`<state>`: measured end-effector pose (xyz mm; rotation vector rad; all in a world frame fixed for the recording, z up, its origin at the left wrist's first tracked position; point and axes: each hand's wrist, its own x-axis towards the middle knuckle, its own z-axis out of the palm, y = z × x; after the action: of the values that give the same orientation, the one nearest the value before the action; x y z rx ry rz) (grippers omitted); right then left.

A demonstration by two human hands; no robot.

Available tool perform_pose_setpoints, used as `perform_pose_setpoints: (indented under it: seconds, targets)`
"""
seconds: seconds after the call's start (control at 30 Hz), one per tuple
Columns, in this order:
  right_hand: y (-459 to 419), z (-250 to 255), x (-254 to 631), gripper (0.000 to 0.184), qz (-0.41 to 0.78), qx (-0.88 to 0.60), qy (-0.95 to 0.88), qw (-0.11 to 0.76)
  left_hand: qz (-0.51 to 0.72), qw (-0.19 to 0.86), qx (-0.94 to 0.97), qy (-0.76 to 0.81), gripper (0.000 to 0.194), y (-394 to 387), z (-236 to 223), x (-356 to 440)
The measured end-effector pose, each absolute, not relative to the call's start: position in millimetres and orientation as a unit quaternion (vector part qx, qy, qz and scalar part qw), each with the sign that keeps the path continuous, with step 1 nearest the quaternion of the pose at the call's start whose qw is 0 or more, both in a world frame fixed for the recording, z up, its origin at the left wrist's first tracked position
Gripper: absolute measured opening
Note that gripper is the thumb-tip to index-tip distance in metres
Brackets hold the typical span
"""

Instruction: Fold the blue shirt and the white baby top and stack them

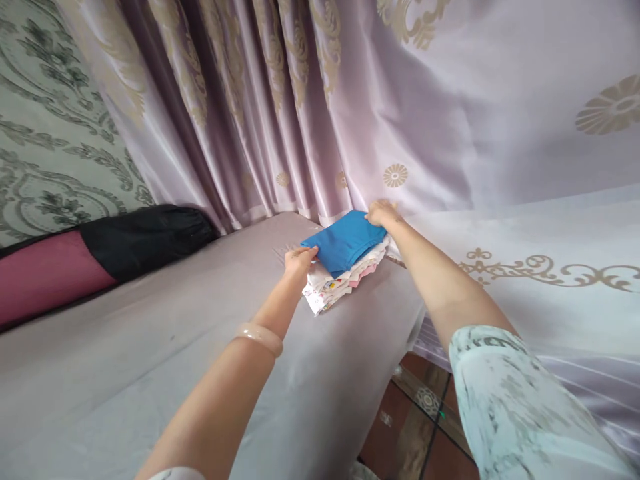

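Note:
A folded blue cloth (345,241) lies on top of a small stack of folded white and pink clothes (333,285) at the far corner of a grey-covered bed (150,347). My left hand (299,259) grips the near left edge of the blue cloth, its fingers curled over it. At the cloth's far right corner rests my right hand (382,213), fingers bent down onto the fabric. A pale bangle (260,337) sits on my left wrist.
Lilac curtains with gold patterns (350,100) hang right behind the stack and drape to the right. A pink and black bolster (100,257) lies along the patterned wall at the left. Brown floor tiles (415,427) show beside the bed's right edge.

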<state>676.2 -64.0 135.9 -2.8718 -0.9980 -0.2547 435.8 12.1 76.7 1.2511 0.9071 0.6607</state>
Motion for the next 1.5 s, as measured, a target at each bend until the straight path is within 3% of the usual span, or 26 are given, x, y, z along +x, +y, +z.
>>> perform_pose_setpoints:
  seconds: [0.2,0.4,0.8,1.03,1.17,1.27,1.5]
  targets:
    - [-68,111,673,0.031,-0.091,-0.938,-0.333,0.001,0.295,0.645,0.565,0.422,0.011,12,52,441]
    - [-76,87,668,0.032,-0.085,-0.943,-0.319,0.035,0.299,0.630,0.584,0.416,0.014,13,38,441]
    - [-83,92,665,0.036,-0.055,-0.956,-0.283,0.055,0.274,0.663,0.547,0.431,0.017,5,56,435]
    - [-84,88,644,0.034,-0.140,-0.925,-0.349,0.049,0.204,0.671,0.595,0.393,0.031,-4,63,424]
    - [-77,83,632,0.050,-0.061,-0.882,-0.463,0.054,0.175,0.673,0.611,0.378,0.022,-12,66,420]
    - [-75,73,629,0.059,0.006,-0.900,-0.432,0.054,0.175,0.670,0.611,0.383,0.017,-16,63,418]
    - [-76,65,632,0.060,0.037,-0.915,-0.398,0.054,0.196,0.696,0.606,0.330,0.010,-15,58,405]
